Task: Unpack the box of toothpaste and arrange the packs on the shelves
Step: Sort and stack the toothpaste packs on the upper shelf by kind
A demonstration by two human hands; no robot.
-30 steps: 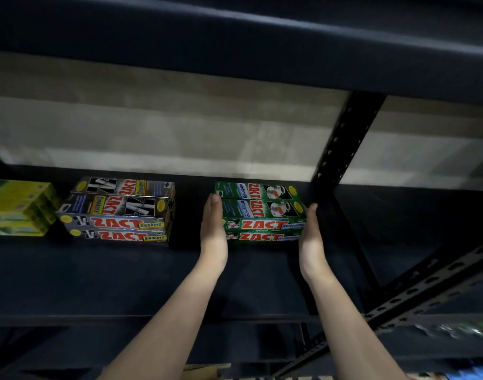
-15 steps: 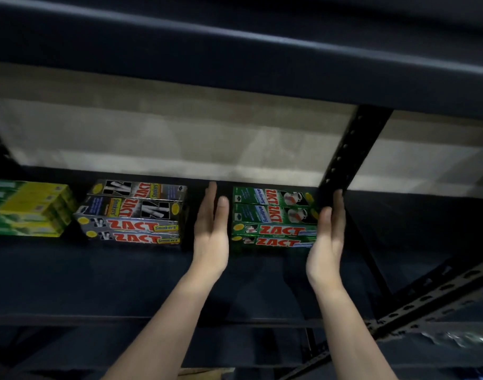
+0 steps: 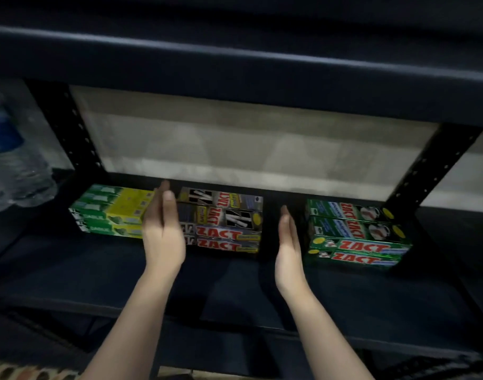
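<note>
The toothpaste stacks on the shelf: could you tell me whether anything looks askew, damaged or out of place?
Nothing stands out. The yellow-green stack, the grey ZACT stack and the green ZACT stack sit squared in a row with gaps between. The left hand and right hand flank the grey stack, open.

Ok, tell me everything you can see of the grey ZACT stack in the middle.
The grey ZACT stack is cardboard toothpaste packs, two layers high and two rows deep, lying flat at the back of the dark shelf. Red ZACT lettering faces front; the tops show black-and-white artwork. The open left hand covers its left end; contact is unclear. The right hand stands apart.
</note>
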